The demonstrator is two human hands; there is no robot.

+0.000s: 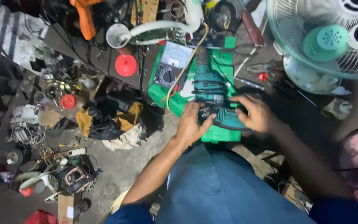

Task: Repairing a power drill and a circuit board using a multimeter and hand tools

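Observation:
A teal power drill (210,89) lies on a green mat (224,135) in front of me, its black cord looped round the body. My left hand (190,124) grips the rear of the drill near the handle. Fingers of my right hand (257,113) rest on the drill's handle end and the black cord (228,126). An analog multimeter (171,65) with a dial sits on the mat's far left corner, a yellow lead running from it toward the drill.
A white table fan (328,39) stands at the right. A screwdriver (249,83) lies beside the mat. A red funnel (126,65), an orange tool (84,16), rags (110,118) and wire scraps crowd the left floor. My blue-clad knee (216,186) fills the foreground.

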